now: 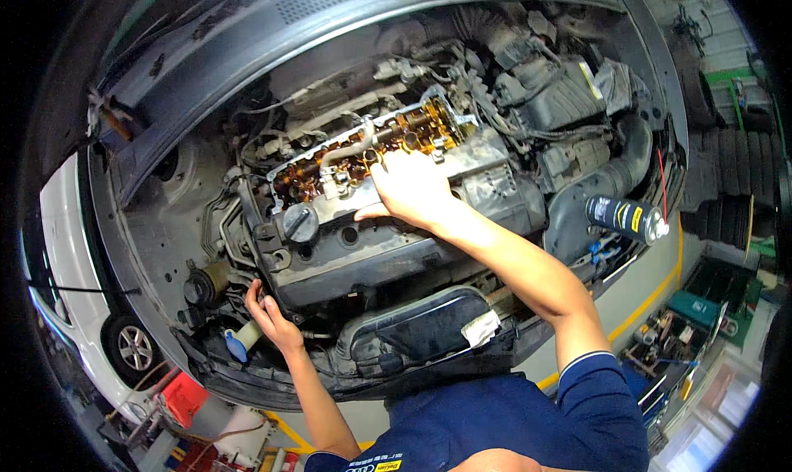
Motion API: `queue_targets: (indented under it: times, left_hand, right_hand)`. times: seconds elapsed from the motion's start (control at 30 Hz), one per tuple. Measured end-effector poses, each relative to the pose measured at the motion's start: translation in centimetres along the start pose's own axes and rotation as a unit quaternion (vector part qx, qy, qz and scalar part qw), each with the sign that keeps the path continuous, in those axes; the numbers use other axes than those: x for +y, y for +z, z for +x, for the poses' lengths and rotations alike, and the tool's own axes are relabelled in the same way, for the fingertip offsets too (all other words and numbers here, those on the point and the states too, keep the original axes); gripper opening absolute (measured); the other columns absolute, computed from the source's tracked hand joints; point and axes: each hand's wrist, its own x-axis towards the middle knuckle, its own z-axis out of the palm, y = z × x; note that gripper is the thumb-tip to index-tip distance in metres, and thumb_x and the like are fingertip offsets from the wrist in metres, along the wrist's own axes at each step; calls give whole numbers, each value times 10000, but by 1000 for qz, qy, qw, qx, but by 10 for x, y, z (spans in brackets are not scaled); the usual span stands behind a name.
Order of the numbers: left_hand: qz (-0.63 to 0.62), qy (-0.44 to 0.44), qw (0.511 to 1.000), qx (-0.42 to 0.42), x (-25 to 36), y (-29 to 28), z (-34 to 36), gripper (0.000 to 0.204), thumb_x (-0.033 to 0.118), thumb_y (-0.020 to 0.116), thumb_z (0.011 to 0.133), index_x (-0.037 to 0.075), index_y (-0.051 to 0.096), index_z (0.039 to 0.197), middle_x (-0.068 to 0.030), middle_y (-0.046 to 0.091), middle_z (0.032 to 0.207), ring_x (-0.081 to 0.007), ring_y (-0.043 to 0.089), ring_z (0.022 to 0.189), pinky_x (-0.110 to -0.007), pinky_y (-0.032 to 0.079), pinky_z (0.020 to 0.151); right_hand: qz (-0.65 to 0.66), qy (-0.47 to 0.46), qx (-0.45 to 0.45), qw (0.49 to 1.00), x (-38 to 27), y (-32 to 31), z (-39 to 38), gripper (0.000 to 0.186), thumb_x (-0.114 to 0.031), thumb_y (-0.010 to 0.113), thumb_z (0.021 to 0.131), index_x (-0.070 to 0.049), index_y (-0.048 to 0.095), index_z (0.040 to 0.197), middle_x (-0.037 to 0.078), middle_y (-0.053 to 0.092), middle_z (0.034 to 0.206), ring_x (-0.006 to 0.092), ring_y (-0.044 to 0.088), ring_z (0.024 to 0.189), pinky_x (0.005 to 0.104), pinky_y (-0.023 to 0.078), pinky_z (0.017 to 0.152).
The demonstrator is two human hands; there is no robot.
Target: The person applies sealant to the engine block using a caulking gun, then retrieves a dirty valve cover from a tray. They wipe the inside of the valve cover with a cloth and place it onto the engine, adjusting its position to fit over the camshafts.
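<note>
Under the raised hood, at the middle of the engine bay, sits the engine with its valve cover [388, 233] — lifted or shifted toward the person, so that the oily, amber-stained camshaft gear [371, 150] lies bare along its far edge. The right hand [410, 187] rests on that far edge of the cover, fingers [381, 168] pressed together and curled over the rim, seemingly to grip or steady it where it meets the exposed head. The left hand [272, 319] reaches low at the near left corner of the engine, fingers loosely spread and curled around the edge there, likely bracing from below; whether it holds anything I cannot tell. A round black filler cap [300, 222] stands on the cover just left of the right hand. Off to the right, a dark spray can [625, 218] with a red straw lies on the bay's edge — parked within reach. A white car [91, 299] stands at the left.
</note>
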Motion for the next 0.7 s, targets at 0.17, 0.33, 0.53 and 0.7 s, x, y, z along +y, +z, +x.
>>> queue_targets:
  times: [0.17, 0.33, 0.53, 0.7]
  left_hand:
    - [-35, -4, 999, -6, -5, 8, 1, 502, 307, 433, 1151, -54, 501, 1494, -189, 533, 1492, -306, 505, 1395, -425, 326, 1230]
    - [-59, -29, 998, -7, 1, 12, -2, 527, 335, 414, 1155, -59, 500, 1495, -191, 527, 1497, -307, 493, 1406, -426, 314, 1236]
    - [-74, -43, 996, -12, 5, 10, -8, 560, 374, 389, 1160, -47, 493, 1513, -187, 513, 1521, -302, 477, 1423, -419, 308, 1239]
    - [-209, -68, 976, 4, 21, -7, -12, 579, 397, 376, 1159, -29, 487, 1535, -179, 514, 1553, -300, 467, 1440, -421, 310, 1241]
  right_hand:
    - [19, -2, -5, 1000, 3, 0, -1, 785, -812, 712, 763, -42, 685, 917, 118, 653, 889, 295, 661, 864, 419, 540, 752]
    - [22, -4, -26, 999, 3, 2, -2, 788, -819, 709, 756, -48, 685, 914, 113, 666, 892, 281, 661, 874, 411, 536, 751]
    - [22, -4, -32, 999, -1, -3, -1, 790, -825, 710, 749, -53, 683, 911, 112, 666, 903, 277, 660, 886, 411, 532, 768]
    - [30, -4, -12, 999, -18, -34, 6, 773, -802, 735, 750, -52, 694, 930, 112, 668, 918, 288, 662, 902, 423, 534, 785]
